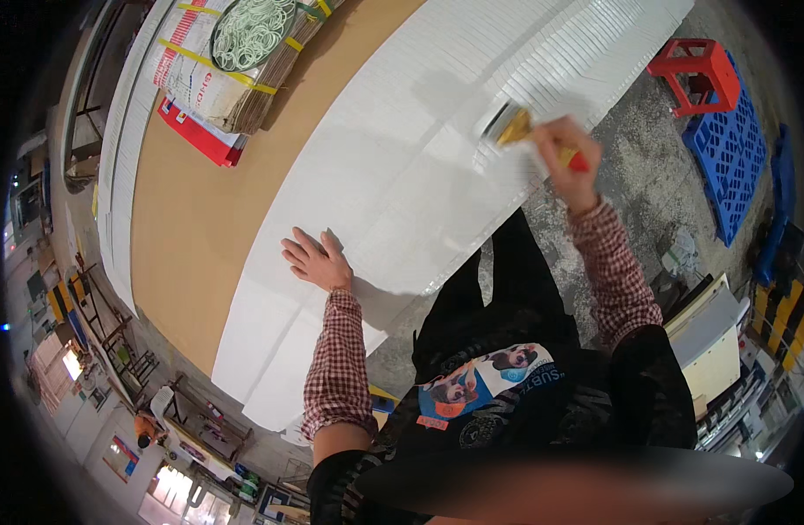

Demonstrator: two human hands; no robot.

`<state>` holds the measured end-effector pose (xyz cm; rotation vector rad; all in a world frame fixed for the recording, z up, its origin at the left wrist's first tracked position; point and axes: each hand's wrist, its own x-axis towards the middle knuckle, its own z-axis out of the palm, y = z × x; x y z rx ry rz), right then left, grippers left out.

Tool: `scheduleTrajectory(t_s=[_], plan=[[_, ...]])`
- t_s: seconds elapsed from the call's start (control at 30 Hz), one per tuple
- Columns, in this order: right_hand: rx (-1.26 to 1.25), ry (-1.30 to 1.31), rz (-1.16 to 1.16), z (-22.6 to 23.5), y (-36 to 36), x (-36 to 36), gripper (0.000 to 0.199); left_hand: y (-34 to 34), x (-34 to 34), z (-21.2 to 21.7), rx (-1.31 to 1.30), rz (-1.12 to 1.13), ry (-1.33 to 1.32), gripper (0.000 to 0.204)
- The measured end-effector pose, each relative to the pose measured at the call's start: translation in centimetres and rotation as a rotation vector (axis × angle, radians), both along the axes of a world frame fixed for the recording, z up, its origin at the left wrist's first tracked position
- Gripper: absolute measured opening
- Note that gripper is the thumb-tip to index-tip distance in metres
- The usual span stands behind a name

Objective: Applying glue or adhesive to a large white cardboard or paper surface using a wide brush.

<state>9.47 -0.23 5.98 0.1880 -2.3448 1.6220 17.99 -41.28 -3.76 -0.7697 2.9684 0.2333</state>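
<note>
My right hand [571, 162] grips a paintbrush [513, 126] by its handle, whose red end shows beneath my fingers. The brush has a yellow-brown body and pale bristles, and its tip is over the far right part of a long white layered sheet stack [375, 166]. Narrow parallel strips line that side of the stack; whether the bristles touch them I cannot tell. Lying flat with fingers spread, my left hand [319, 262] rests on the smooth white surface nearer to me. Checked sleeves cover both forearms.
Brown board [192, 227] lies beyond the white sheets. On it sit a strapped cardboard bundle [192, 74], a bowl of pale green rubber bands [253, 35] and a red-and-white packet [196, 136]. A red stool [704, 74] and blue plastic pallet [730, 149] stand on the right floor.
</note>
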Motion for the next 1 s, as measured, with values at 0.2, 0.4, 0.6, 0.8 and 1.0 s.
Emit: scheduleTrajectory(t_s=[0.2,0.4,0.6,0.8,1.0], plan=[[0.066,0.056,-0.204,0.4,-0.7,-2.4,0.005,0.1,-0.1,0.3,0.018,-0.012,0.022,0.065],[-0.037,-0.036,-0.003,-0.8,-2.4,0.8,0.008,0.2,-0.2,0.4,0.017,0.002,0.002,0.065],[0.051,-0.086,-0.166,-0.4,-4.2,0.9,0.01,0.1,-0.2,0.4,0.037,-0.014,0.039,0.067],[-0.038,-0.102,0.051,0.7,-6.8,3.6,0.009,-0.2,-0.1,0.2,0.036,-0.007,0.037,0.068],[0.042,-0.059,-0.11,-0.3,-7.3,2.8,0.006,-0.3,0.0,0.2,0.03,-0.015,0.025,0.069]])
